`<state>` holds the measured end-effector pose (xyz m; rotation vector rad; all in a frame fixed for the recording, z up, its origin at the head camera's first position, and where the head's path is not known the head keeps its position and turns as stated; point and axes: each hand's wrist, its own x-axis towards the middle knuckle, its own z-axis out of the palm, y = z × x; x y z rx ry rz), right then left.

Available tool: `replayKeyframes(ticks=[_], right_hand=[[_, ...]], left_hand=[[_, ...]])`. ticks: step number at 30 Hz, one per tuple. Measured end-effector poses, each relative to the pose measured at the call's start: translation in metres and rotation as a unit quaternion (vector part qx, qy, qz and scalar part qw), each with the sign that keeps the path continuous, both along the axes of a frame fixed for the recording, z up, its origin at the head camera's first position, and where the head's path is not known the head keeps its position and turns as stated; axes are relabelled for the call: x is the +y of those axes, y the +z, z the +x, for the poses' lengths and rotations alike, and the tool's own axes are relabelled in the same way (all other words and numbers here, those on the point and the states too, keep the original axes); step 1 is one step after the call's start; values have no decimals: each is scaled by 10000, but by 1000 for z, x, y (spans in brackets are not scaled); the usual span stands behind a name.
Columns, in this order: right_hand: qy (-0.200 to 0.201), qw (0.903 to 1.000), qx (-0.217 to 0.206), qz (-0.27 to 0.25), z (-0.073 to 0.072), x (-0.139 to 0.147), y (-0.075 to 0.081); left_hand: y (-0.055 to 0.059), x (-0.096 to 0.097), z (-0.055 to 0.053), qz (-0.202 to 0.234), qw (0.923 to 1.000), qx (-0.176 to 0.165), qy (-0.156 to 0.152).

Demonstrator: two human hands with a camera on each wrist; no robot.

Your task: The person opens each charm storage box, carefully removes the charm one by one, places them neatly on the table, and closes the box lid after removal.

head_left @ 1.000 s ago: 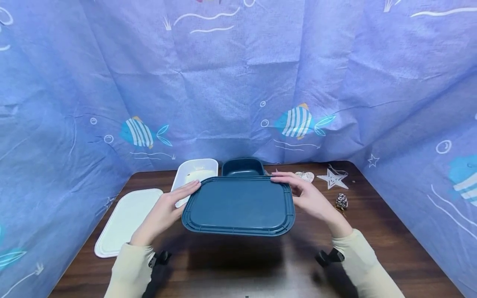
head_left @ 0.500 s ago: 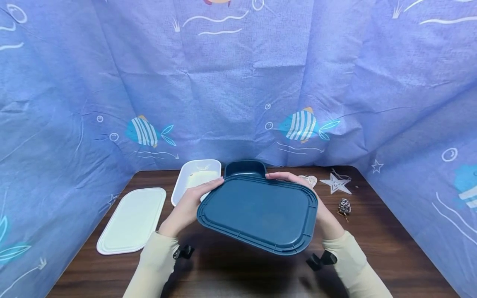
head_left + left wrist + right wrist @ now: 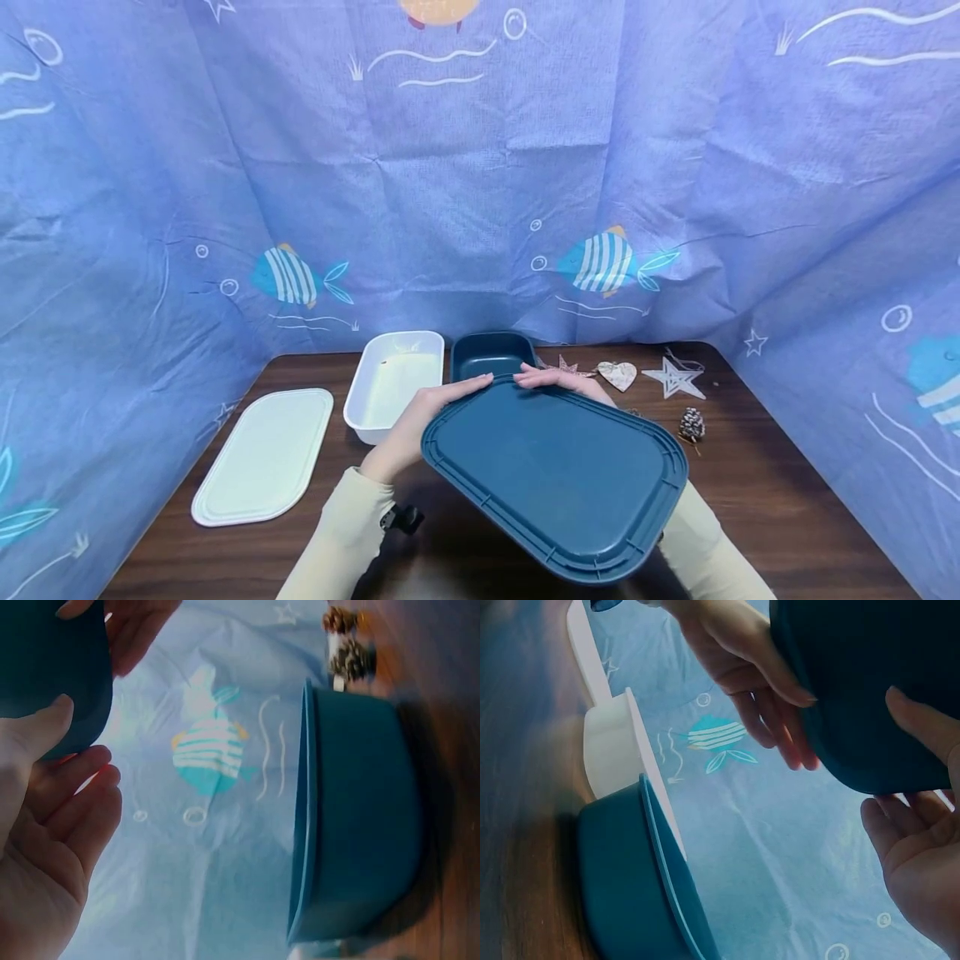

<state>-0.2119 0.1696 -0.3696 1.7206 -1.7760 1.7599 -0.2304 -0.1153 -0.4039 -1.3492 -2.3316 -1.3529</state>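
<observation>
Both hands pinch a dark blue rectangular lid [image 3: 562,471], held in the air and tilted, with its rimmed face toward the head camera. My left hand [image 3: 416,425] grips the lid's far left corner. In the left wrist view the thumb [image 3: 52,724] lies on one face and the fingers lie behind the edge. My right hand [image 3: 562,382] holds the far edge; the lid covers most of its palm and wrist in the head view. The right wrist view shows its thumb [image 3: 919,724] on the lid. Behind the lid, a matching dark blue container [image 3: 491,354] stands partly hidden.
A white container [image 3: 393,379] stands at the back, left of the dark blue one. Its flat white lid [image 3: 264,457] lies at the table's left. At right sit a white star [image 3: 673,379], a heart ornament [image 3: 617,375] and a pine cone [image 3: 692,425]. A curtain surrounds the table [image 3: 787,533].
The lid has moved to the right and toward the person, and turned so its near right corner points down. Both hands have come closer together along its far edge.
</observation>
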Motion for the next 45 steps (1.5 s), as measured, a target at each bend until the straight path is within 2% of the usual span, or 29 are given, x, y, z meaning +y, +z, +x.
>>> replayKeyframes(ticks=[6, 10, 12, 16, 19, 24, 26, 30, 32, 34, 35, 36, 39, 42, 45], right_hand=[[-333, 9988, 370, -22, 5, 1, 1], [-293, 9970, 699, -141, 1, 2, -2], [-227, 9956, 880, -219, -3, 3, -2], [-146, 9938, 1008, -436, -10, 8, -1], [-273, 9937, 933, -566, -12, 12, -1], [-755, 9941, 460, -622, -9, 17, -4], [-867, 9937, 274, -648, -7, 17, -5], [-882, 9919, 285, -868, -6, 14, -6], [-1069, 9887, 243, -1028, -7, 13, -6], [-1653, 9799, 100, -1111, -7, 12, -6], [-1987, 9737, -116, -1106, -6, 12, -7], [-2343, 9660, -347, -1033, -5, 12, -7], [-3340, 9350, -956, -714, -2, 11, -7], [-3864, 9131, -1227, -435, -1, 11, -8], [-4005, 9054, -1355, -381, -3, 8, -11]], left_hand=[[-3, 5, 0, 336, 9974, -559, -314], [-3, 4, -1, 396, 9967, -605, -363], [-2, 2, -2, 411, 9973, -542, -258], [6, -4, -1, 494, 9980, -284, 273], [13, -7, 1, 717, 9958, -3, 563], [22, -7, 6, 1390, 9868, 652, 520], [25, -6, 8, 1525, 9820, 987, 521], [30, -4, 12, 1693, 9711, 1603, 515], [32, -2, 13, 1790, 9652, 1839, 507], [34, 0, 15, 1886, 9603, 1998, 485], [34, 1, 15, 1902, 9584, 2074, 482], [35, 2, 16, 1908, 9567, 2141, 497], [35, 5, 17, 1872, 9551, 2216, 599], [32, 7, 18, 1863, 9558, 2138, 774], [29, 10, 18, 1906, 9571, 1963, 956]])
